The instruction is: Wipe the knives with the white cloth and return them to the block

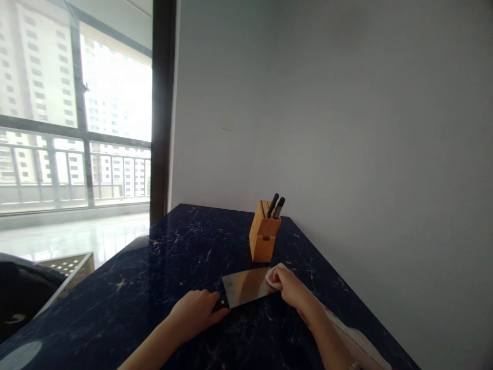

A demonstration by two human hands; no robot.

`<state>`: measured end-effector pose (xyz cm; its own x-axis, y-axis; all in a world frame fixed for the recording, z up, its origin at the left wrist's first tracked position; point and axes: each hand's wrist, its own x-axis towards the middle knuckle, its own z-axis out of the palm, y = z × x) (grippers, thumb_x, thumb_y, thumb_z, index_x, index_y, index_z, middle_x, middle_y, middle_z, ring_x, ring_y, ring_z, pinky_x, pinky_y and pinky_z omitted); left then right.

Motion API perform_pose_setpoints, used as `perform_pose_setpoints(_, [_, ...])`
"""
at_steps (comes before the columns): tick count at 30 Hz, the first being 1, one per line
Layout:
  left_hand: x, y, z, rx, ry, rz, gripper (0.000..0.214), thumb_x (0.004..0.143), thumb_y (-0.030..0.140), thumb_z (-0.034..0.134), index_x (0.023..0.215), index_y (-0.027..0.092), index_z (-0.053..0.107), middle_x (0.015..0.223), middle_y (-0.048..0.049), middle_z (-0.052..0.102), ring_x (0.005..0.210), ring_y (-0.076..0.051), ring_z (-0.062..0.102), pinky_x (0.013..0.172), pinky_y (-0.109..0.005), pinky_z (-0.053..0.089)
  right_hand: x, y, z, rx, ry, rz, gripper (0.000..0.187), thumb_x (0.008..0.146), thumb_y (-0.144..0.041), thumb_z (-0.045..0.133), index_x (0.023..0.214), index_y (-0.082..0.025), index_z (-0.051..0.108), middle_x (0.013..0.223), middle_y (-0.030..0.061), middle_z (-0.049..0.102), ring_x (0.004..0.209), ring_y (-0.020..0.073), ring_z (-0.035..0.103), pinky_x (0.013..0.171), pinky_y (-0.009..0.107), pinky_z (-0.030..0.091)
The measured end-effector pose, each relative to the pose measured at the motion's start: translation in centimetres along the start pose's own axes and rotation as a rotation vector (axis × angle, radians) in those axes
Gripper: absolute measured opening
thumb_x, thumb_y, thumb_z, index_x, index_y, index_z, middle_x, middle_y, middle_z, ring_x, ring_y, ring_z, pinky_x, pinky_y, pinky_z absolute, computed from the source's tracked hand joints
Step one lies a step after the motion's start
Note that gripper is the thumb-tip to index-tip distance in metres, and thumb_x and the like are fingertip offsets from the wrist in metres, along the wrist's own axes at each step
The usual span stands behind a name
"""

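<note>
A cleaver (246, 286) with a broad shiny blade lies level just over the dark blue table, or on it; I cannot tell which. My left hand (197, 311) is wrapped round its black handle, with the blade pointing right. At the blade's far end, my right hand (285, 284) pinches a white cloth (276, 272) against the metal. Behind the blade stands a wooden knife block (263, 234), with two black-handled tools (276, 205) upright in its slots. The block's reflection shows in the blade.
The marbled table (185, 241) runs back to a grey wall (365, 154). A pale cloth with red marks (356, 339) lies under my right forearm. On the left are a chair (69, 277) with a dark item (23, 293) over it, and a large window (111, 103).
</note>
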<state>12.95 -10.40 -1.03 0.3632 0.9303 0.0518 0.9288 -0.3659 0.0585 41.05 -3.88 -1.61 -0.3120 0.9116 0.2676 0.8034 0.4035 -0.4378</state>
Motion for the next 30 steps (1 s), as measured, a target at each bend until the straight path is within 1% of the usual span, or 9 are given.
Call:
perform_pose_setpoints(3, [0.0,0.0,0.0,0.0,-0.008,-0.015,0.058,0.08,0.061,0.023,0.089,0.019,0.063,0.079,-0.0106,0.068,0.072,-0.027,0.065,0.062,-0.033,0.047,-0.7,-3.4,0.6,0.013,-0.101,-0.135,0.016,0.064,-0.006,0.046,0.074,-0.018,0.051,0.079,0.0006,0.056,0.074,0.0135,0.05,0.066,0.023,0.035])
perform_pose_setpoints(7, [0.0,0.1,-0.2,-0.031,-0.025,-0.032,0.057,0.081,0.06,0.024,0.09,0.02,0.063,0.081,-0.0101,0.068,0.074,-0.026,0.065,0.064,-0.033,0.047,-1.1,-6.8,1.7,0.005,-0.119,-0.262,0.037,0.064,0.001,0.039,0.091,-0.02,0.053,0.096,0.0028,0.057,0.094,0.0145,0.049,0.084,0.025,0.033])
perform_pose_setpoints(9, [-0.1,0.1,-0.2,-0.041,-0.021,-0.021,0.056,0.082,0.059,0.023,0.09,0.02,0.063,0.081,-0.0099,0.068,0.074,-0.026,0.065,0.064,-0.033,0.047,-0.9,-6.6,1.9,-0.032,-0.089,-0.218,0.051,0.062,0.003,0.037,0.107,-0.017,0.051,0.111,0.0064,0.052,0.108,0.0162,0.043,0.093,0.027,0.028])
perform_pose_setpoints(11, [-0.1,0.1,-0.2,-0.033,-0.008,-0.005,0.057,0.082,0.059,0.023,0.089,0.019,0.063,0.08,-0.01,0.068,0.073,-0.027,0.065,0.063,-0.033,0.047,-0.6,-5.4,1.7,-0.102,-0.072,-0.101,0.059,0.063,0.003,0.037,0.118,-0.013,0.046,0.12,0.0107,0.047,0.114,0.0191,0.038,0.096,0.03,0.026])
perform_pose_setpoints(14, [-0.1,0.1,-0.1,-0.006,0.0,0.005,0.058,0.082,0.059,0.023,0.088,0.019,0.063,0.078,-0.0102,0.068,0.071,-0.027,0.065,0.061,-0.033,0.048,-0.2,-4.1,1.7,-0.174,-0.072,0.001,0.056,0.066,0.001,0.037,0.118,-0.012,0.049,0.117,0.0116,0.049,0.11,0.0208,0.041,0.096,0.031,0.027])
perform_pose_setpoints(16, [0.0,0.0,0.0,0.009,0.008,0.02,0.058,0.082,0.059,0.023,0.087,0.018,0.063,0.078,-0.0103,0.068,0.07,-0.027,0.065,0.06,-0.033,0.048,-0.2,-4.6,2.1,-0.166,-0.069,-0.052,0.055,0.066,0.001,0.037,0.117,-0.015,0.052,0.113,0.0094,0.051,0.109,0.0195,0.041,0.095,0.03,0.028])
perform_pose_setpoints(22, [-0.2,0.1,0.2,0.047,0.053,0.043,0.055,0.084,0.056,0.023,0.085,0.017,0.063,0.075,-0.0106,0.068,0.068,-0.027,0.065,0.059,-0.034,0.049,-0.6,-9.4,4.1,-0.106,-0.067,-0.337,0.054,0.074,-0.002,0.034,0.123,-0.022,0.047,0.119,0.0032,0.051,0.112,0.0178,0.037,0.099,0.031,0.021])
perform_pose_setpoints(27, [-0.1,0.1,0.2,0.048,0.041,0.048,0.056,0.084,0.057,0.023,0.089,0.017,0.063,0.077,-0.0102,0.068,0.069,-0.025,0.066,0.061,-0.032,0.049,0.3,-9.1,4.0,-0.191,-0.045,-0.221,0.051,0.078,-0.008,0.036,0.125,-0.025,0.044,0.123,0.0011,0.051,0.11,0.0223,0.038,0.094,0.036,0.025])
perform_pose_setpoints(30, [0.1,0.1,0.4,0.056,0.041,0.047,0.055,0.084,0.056,0.024,0.088,0.017,0.063,0.077,-0.0102,0.068,0.069,-0.025,0.066,0.061,-0.033,0.049,0.5,-9.0,4.4,-0.123,-0.045,-0.28,0.053,0.077,-0.008,0.035,0.127,-0.025,0.041,0.125,-0.0023,0.049,0.11,0.0204,0.038,0.094,0.033,0.026])
